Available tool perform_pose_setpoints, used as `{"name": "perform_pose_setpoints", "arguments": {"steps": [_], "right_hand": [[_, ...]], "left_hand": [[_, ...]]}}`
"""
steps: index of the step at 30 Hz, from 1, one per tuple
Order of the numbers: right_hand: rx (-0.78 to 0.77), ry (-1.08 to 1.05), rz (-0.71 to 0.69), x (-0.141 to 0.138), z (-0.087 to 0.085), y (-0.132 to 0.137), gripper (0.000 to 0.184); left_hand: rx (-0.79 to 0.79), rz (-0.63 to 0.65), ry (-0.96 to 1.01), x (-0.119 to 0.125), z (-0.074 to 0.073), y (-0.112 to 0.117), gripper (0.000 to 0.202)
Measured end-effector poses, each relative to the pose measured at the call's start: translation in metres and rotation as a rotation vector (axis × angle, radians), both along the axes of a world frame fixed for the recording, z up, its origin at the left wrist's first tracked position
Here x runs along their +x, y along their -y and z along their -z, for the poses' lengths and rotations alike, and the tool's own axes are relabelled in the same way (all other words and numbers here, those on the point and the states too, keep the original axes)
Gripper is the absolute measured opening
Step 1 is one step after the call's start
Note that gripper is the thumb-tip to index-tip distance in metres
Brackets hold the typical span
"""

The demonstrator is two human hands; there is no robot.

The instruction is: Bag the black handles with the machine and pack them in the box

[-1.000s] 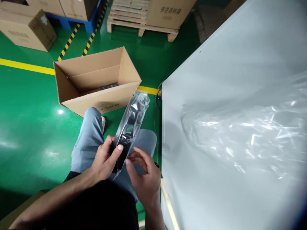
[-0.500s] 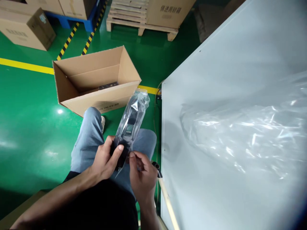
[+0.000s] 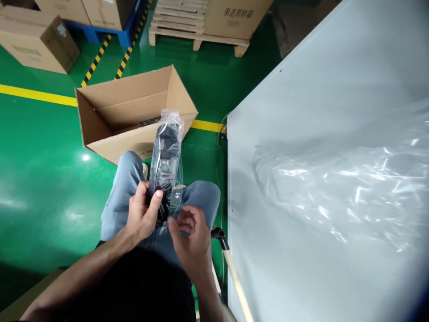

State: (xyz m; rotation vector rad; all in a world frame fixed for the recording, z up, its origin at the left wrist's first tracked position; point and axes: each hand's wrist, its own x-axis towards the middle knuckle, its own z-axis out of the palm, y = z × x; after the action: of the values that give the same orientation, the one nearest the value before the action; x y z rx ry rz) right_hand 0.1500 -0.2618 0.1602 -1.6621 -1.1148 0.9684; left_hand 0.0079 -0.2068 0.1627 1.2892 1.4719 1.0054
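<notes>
My left hand (image 3: 142, 214) grips the lower end of a long black part sealed in a clear plastic bag (image 3: 165, 156), held upright over my knees. My right hand (image 3: 187, 239) sits just beside it, fingers curled and pinching the bag's loose lower corner. An open cardboard box (image 3: 134, 112) lies on its side on the green floor just beyond the bag, with a dark item inside.
A white table (image 3: 301, 134) fills the right side, with a crumpled sheet of clear plastic (image 3: 351, 183) on it. A wooden pallet (image 3: 197, 31) with a carton and more cartons (image 3: 36, 40) stand at the back. Yellow lines mark the floor.
The bagged part swung from leaning right to nearly upright and shifted left toward the box. My right hand moved from under the bag to pinch its lower corner.
</notes>
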Motion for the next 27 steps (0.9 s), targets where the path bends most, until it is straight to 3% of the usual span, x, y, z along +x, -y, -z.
{"name": "perform_pose_setpoints", "arguments": {"steps": [3, 10, 15, 21, 27], "right_hand": [[-0.036, 0.032, -0.037, -0.005, 0.005, 0.004, 0.019], [0.018, 0.067, -0.097, 0.001, 0.004, 0.005, 0.014], [0.043, 0.099, -0.022, 0.001, 0.005, 0.005, 0.016], [0.164, 0.243, -0.078, -0.007, 0.006, 0.003, 0.009], [0.112, 0.265, -0.013, -0.001, 0.013, 0.002, 0.012]], "left_hand": [[0.043, -0.010, -0.094, 0.001, -0.001, 0.002, 0.019], [0.034, -0.043, -0.154, 0.001, 0.003, 0.000, 0.023], [0.047, -0.058, -0.142, 0.000, 0.004, -0.001, 0.025], [0.025, -0.048, -0.126, 0.002, 0.004, 0.000, 0.026], [0.036, -0.028, -0.128, -0.002, 0.003, 0.000, 0.022]]}}
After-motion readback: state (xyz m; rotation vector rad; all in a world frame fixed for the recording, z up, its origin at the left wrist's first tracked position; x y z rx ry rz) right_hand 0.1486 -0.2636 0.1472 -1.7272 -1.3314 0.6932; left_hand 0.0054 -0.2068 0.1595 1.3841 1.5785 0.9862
